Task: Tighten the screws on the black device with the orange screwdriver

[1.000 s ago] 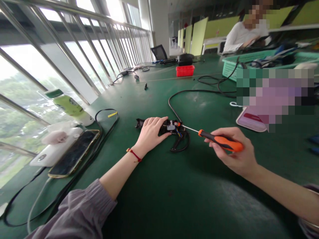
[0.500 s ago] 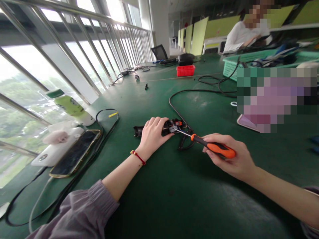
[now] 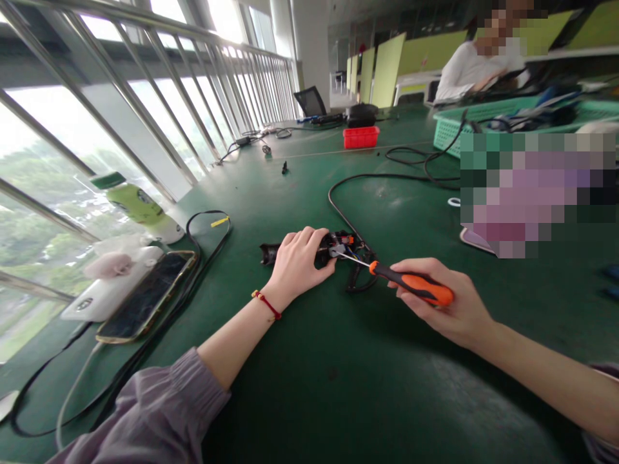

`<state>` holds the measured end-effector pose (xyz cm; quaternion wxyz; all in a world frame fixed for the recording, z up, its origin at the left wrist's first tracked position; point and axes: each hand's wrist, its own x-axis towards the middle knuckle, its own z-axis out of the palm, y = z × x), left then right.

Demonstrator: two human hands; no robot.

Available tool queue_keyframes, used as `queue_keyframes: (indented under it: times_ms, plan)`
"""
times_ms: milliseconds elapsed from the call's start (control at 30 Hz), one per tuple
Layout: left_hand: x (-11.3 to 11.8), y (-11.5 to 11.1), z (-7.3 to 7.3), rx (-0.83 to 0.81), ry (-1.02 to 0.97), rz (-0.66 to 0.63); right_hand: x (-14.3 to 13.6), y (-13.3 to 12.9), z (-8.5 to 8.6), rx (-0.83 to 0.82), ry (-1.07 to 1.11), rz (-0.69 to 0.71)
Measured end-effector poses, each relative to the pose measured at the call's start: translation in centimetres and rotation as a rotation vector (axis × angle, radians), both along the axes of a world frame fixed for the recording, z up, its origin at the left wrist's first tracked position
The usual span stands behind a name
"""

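Observation:
A black corded device with a barrel-like end (image 3: 269, 253) lies on the green table, its inner parts and thin wires exposed at the right end. My left hand (image 3: 300, 263) is closed over its middle, hiding that stretch from view. In my right hand (image 3: 452, 306) is a screwdriver (image 3: 414, 284) with an orange and black handle. Its metal shaft points left, and the tip is at the grey part inside the device, close to my left thumb. Whether the tip sits in a screw is too small to tell. A black loop-shaped piece hangs below the device's right end.
A black cable (image 3: 331, 187) curves from the device toward a green basket (image 3: 447, 134). Farther back stands a red bin (image 3: 360, 137). On the left are a phone (image 3: 145, 299), a white case, a bottle (image 3: 140, 206) and looped cords. A person in white sits beyond the table.
The screwdriver and my right hand have shifted slightly left, the tip going a little deeper toward the device's grey part. My left hand and the device stay nearly in place.

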<state>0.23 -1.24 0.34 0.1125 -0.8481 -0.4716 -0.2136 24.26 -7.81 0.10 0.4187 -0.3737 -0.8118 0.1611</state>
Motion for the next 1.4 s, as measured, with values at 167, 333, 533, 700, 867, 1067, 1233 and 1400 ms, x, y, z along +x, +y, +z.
queue_keyframes:
  times_ms: [167, 333, 533, 700, 867, 1067, 1233, 1400]
  plan:
    - [0.1, -0.2, 0.1, -0.018, 0.031, -0.023, 0.3, -0.1, 0.1, 0.071, 0.047, -0.042]
    - [0.7, -0.9, 0.1, 0.02, 0.047, 0.072, 0.3, -0.1, 0.4, 0.171, 0.016, -0.152]
    - [1.4, -1.4, 0.3, 0.068, 0.102, 0.144, 0.0, -0.1, 0.6, 0.22, 0.063, -0.105]
    - [1.2, -1.2, 0.5, 0.06, 0.124, 0.092, 0.0, -0.3, 0.7, 0.335, 0.033, -0.093]
    - [1.2, -1.2, 0.5, 0.026, 0.095, 0.047, 0.1, -0.1, 0.6, 0.371, -0.029, -0.062]
    - [1.0, -1.1, 0.4, 0.028, 0.101, 0.028, -0.2, -0.1, 1.0, 0.413, -0.016, -0.065]
    - [1.0, -1.1, 0.4, 0.027, 0.094, 0.018, -0.3, -0.3, 1.1, 0.425, -0.022, -0.043]
    - [1.0, -1.1, 0.4, 0.029, 0.102, 0.025, 0.0, 0.0, 1.0, 0.442, -0.066, -0.015]
